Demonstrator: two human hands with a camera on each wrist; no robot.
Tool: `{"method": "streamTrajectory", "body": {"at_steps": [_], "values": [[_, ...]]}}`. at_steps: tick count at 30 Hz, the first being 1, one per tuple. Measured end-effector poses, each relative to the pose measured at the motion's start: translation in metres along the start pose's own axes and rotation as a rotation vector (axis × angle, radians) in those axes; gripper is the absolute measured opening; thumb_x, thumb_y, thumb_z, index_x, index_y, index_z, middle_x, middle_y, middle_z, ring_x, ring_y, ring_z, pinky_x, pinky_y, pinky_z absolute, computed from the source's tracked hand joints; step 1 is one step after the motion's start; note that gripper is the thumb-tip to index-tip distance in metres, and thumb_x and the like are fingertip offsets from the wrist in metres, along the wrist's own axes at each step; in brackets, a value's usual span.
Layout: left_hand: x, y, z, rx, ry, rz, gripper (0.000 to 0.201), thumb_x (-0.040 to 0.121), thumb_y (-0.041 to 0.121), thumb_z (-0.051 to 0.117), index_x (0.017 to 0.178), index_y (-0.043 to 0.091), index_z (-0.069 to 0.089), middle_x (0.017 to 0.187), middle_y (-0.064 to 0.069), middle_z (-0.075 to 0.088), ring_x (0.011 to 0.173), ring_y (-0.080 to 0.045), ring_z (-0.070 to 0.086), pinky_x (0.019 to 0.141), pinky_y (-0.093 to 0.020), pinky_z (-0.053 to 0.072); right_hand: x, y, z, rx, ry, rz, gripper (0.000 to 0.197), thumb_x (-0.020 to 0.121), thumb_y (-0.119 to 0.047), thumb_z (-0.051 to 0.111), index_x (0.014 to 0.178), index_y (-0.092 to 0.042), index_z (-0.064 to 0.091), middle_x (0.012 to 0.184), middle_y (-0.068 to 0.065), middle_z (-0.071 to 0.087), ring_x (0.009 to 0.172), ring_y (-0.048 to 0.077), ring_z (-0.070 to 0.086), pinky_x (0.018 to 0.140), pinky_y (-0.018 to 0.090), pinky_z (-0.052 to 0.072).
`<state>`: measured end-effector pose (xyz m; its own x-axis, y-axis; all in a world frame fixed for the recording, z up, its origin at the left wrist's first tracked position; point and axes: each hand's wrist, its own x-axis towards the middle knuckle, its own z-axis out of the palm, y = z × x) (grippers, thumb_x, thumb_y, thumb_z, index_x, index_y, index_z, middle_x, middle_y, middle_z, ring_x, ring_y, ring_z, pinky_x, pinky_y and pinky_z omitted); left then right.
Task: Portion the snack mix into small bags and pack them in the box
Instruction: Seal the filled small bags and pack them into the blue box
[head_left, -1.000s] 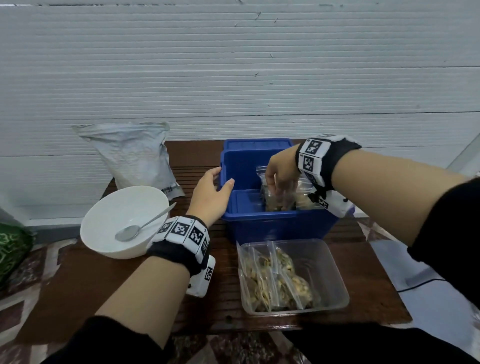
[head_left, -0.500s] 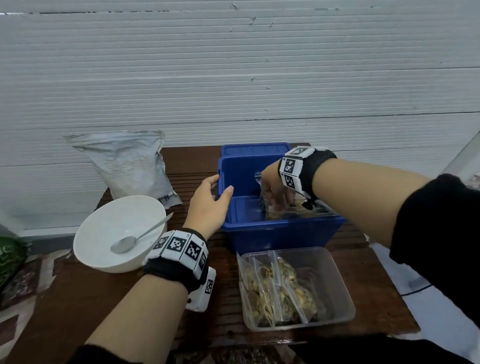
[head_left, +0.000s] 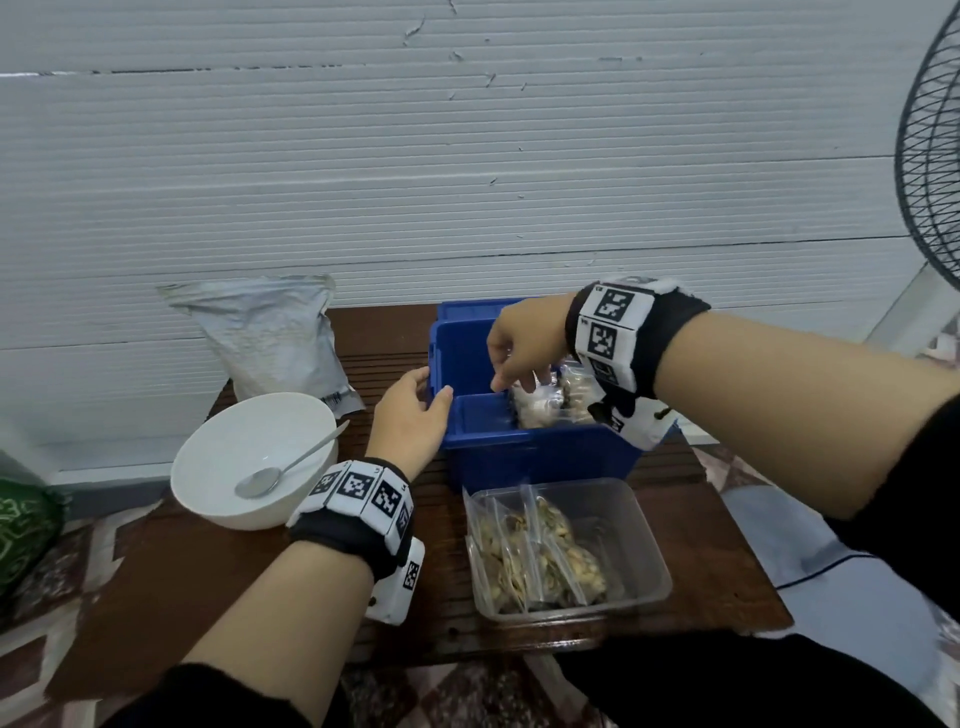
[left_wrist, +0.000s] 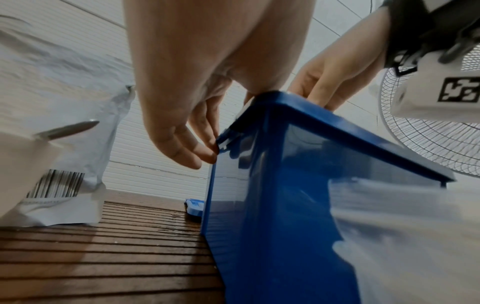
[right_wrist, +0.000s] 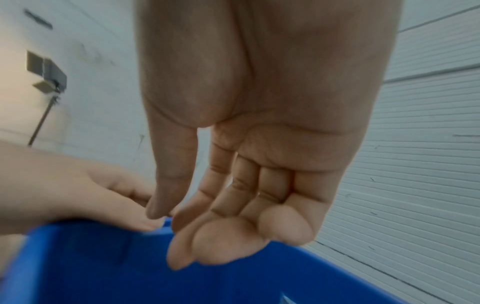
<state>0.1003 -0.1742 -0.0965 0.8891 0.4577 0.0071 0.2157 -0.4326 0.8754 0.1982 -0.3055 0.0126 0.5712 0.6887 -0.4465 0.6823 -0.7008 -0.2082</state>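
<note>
Right hand (head_left: 522, 349) hangs over the blue box (head_left: 540, 457), fingers loosely drooping and holding nothing; the right wrist view shows the palm bare and relaxed above the blue rim. Filled small bags (head_left: 550, 402) stand packed at the right end of the box, just under those fingers. Whether the fingertips touch the bags I cannot tell.

Left hand (head_left: 413, 418) rests against the box's left wall near the corner, fingers nearly straight, thumb at the rim; in the left wrist view the fingertips (left_wrist: 197, 152) press the blue corner without wrapping it.

Nearer the person, a clear plastic tub (head_left: 639, 540) on the table (head_left: 156, 597) holds more bags of snack mix (head_left: 535, 556), lying in its left half. Left of the box sit a white bowl (head_left: 218, 467) with a spoon (head_left: 280, 467) in it, and behind that a grey pouch (head_left: 270, 338) leaning against the wall.
</note>
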Motion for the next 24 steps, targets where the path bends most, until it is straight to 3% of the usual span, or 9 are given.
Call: {"method": "streamTrajectory", "body": {"at_steps": [5,8,10,12,15,17,21,24], "values": [[-0.022,0.003,-0.003,0.067,-0.014,0.003,0.047,0.097,0.025,0.054,0.14,0.009,0.045,0.134,-0.007,0.056,0.116,-0.02,0.056,0.096,-0.029,0.044,-0.051,-0.028,0.032,-0.039,-0.065,-0.027,0.034,0.091,-0.04,0.059,0.077,-0.011,0.068,0.068,-0.001,0.067,0.058,0.008,0.057,0.06,0.019,0.047],[-0.036,0.003,-0.003,0.097,-0.021,-0.007,0.047,0.098,0.027,0.052,0.14,0.008,0.044,0.136,-0.008,0.054,0.12,-0.022,0.053,0.095,-0.026,0.04,-0.076,-0.04,0.064,-0.161,-0.141,0.0,0.039,0.092,-0.04,0.058,0.063,-0.014,0.056,0.059,-0.002,0.056,0.055,0.011,0.051,0.063,0.025,0.047],[-0.043,0.003,-0.002,0.103,-0.022,-0.014,0.046,0.099,0.029,0.051,0.14,0.009,0.045,0.136,-0.009,0.054,0.122,-0.023,0.052,0.099,-0.028,0.04,-0.087,-0.042,0.084,-0.204,-0.183,0.052,0.034,0.092,-0.037,0.058,0.067,-0.014,0.054,0.06,-0.003,0.051,0.054,0.01,0.047,0.056,0.025,0.045],[-0.048,0.004,-0.002,0.104,-0.021,-0.016,0.046,0.099,0.029,0.05,0.14,0.01,0.045,0.136,-0.009,0.054,0.123,-0.023,0.052,0.103,-0.031,0.041,-0.094,-0.044,0.098,-0.227,-0.211,0.103,0.024,0.092,-0.033,0.058,0.084,-0.011,0.06,0.067,-0.001,0.051,0.059,0.014,0.05,0.052,0.026,0.042],[-0.056,0.005,-0.003,0.097,-0.025,-0.013,0.043,0.099,0.027,0.05,0.139,0.011,0.046,0.134,-0.008,0.056,0.121,-0.022,0.053,0.1,-0.03,0.04,-0.103,-0.044,0.114,-0.249,-0.214,0.149,0.036,0.091,-0.028,0.06,0.12,-0.007,0.055,0.104,0.009,0.06,0.093,0.027,0.059,0.068,0.032,0.045],[-0.059,0.006,-0.003,0.098,-0.028,-0.006,0.042,0.099,0.026,0.051,0.138,0.011,0.048,0.133,-0.007,0.056,0.121,-0.021,0.053,0.1,-0.03,0.041,-0.104,-0.041,0.122,-0.227,-0.162,0.146,0.034,0.089,-0.022,0.059,0.119,-0.007,0.056,0.118,0.012,0.059,0.103,0.03,0.06,0.078,0.035,0.049],[-0.06,0.003,-0.002,0.086,-0.007,0.006,0.039,0.097,0.025,0.054,0.133,0.011,0.051,0.128,-0.007,0.059,0.115,-0.022,0.056,0.097,-0.03,0.043,-0.107,-0.036,0.12,-0.207,-0.089,0.169,0.022,0.088,-0.016,0.057,0.108,-0.007,0.06,0.111,0.011,0.062,0.098,0.03,0.061,0.078,0.037,0.051],[-0.058,-0.002,0.001,0.091,-0.003,-0.001,0.044,0.094,0.03,0.059,0.133,0.013,0.049,0.13,-0.007,0.057,0.115,-0.022,0.056,0.101,-0.041,0.046,-0.114,-0.034,0.103,-0.232,-0.011,0.173,0.017,0.092,-0.01,0.051,0.107,-0.007,0.058,0.104,0.012,0.059,0.092,0.03,0.059,0.077,0.037,0.049]]}}
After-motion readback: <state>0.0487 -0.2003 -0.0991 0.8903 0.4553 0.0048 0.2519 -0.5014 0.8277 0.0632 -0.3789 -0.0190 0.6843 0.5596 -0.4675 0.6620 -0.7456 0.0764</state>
